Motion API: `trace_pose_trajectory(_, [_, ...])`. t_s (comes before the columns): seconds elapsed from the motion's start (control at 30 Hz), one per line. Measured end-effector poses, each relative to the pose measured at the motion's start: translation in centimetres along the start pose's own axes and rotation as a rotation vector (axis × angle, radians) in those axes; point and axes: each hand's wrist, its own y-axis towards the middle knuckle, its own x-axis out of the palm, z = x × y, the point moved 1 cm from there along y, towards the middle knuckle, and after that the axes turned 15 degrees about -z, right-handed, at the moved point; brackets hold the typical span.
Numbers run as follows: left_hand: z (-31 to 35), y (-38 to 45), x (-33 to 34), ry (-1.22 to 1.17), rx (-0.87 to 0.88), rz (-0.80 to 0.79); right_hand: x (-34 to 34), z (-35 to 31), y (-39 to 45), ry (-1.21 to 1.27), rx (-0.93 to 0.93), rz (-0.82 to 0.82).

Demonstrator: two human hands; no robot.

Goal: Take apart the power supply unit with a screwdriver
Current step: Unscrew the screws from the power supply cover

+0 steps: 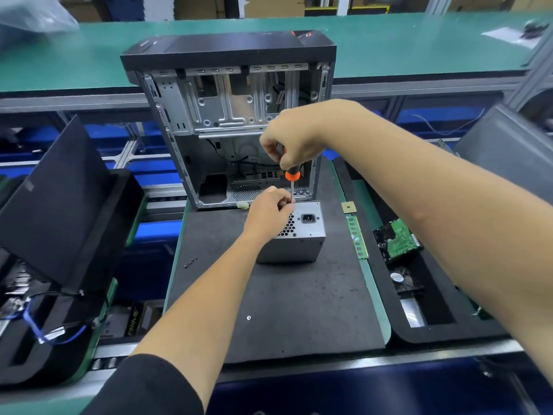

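A grey metal power supply unit (pixel 302 235) stands on the dark foam mat (pixel 287 301), its vent grille and power socket facing up. My right hand (pixel 291 137) grips the black and orange handle of a screwdriver (pixel 292 176) held upright over the unit's far left corner. My left hand (pixel 269 211) rests on the unit's top and pinches the screwdriver's thin shaft near the tip. The tip itself is hidden behind my left fingers.
An open, emptied computer case (pixel 230 115) stands just behind the unit. A loose screw (pixel 248 317) and a small dark part (pixel 190 262) lie on the mat. A RAM stick (pixel 356 236), a CPU chip (pixel 349 207) and a hard drive (pixel 399 239) lie to the right. Black panels lean left and right.
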Motion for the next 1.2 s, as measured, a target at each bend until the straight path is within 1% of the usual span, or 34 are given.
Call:
trace_pose_trajectory(0.1, [0.0,0.0,0.1,-0.008,0.0,0.007,-0.2,0.5,-0.2,-0.014,-0.016,0.035])
trace_pose_trajectory(0.17, [0.1,-0.1,0.1,-0.005,0.003,0.015,-0.3,0.9,-0.6,0.023,-0.015,0.059])
trace_pose_trajectory(0.33, [0.0,-0.1,0.2,0.013,-0.003,0.015,0.5,1.2,-0.7,0.28,-0.032,0.096])
trace_pose_trajectory(0.4, [-0.1,-0.1,0.3,0.009,-0.003,0.017,0.8,0.8,-0.5,0.344,0.038,0.106])
trace_pose_trajectory(0.47, [-0.1,-0.2,0.3,0.003,-0.004,0.022,0.6,0.4,-0.3,0.372,0.168,0.117])
trace_pose_trajectory(0.53, [-0.1,-0.2,0.3,0.009,0.003,0.028,0.5,0.2,-0.1,0.389,0.202,0.125])
trace_pose_trajectory(0.7, [-0.1,-0.2,0.4,0.025,-0.012,0.028,0.0,-0.1,-1.0,0.285,0.048,0.053])
trace_pose_trajectory(0.8, [-0.1,-0.2,0.4,0.017,-0.015,0.025,-0.2,0.5,-1.7,0.263,0.006,0.021])
trace_pose_trajectory(0.97, [-0.1,-0.2,0.4,0.008,-0.027,0.018,0.1,0.6,-1.4,0.306,-0.02,-0.009])
trace_pose_trajectory(1.07, [0.1,-0.3,0.4,0.027,-0.022,0.014,0.4,0.8,-0.9,0.447,0.017,0.042])
trace_pose_trajectory(1.1, [0.1,-0.3,0.4,0.037,-0.022,0.013,0.4,0.7,-0.7,0.471,0.07,0.049])
trace_pose_trajectory(1.17, [0.2,-0.3,0.3,0.053,-0.024,0.011,0.3,0.6,-0.5,0.421,0.208,0.045])
trace_pose_trajectory(1.2, [0.2,-0.3,0.3,0.056,-0.026,0.01,0.3,0.6,-0.3,0.369,0.244,0.054])
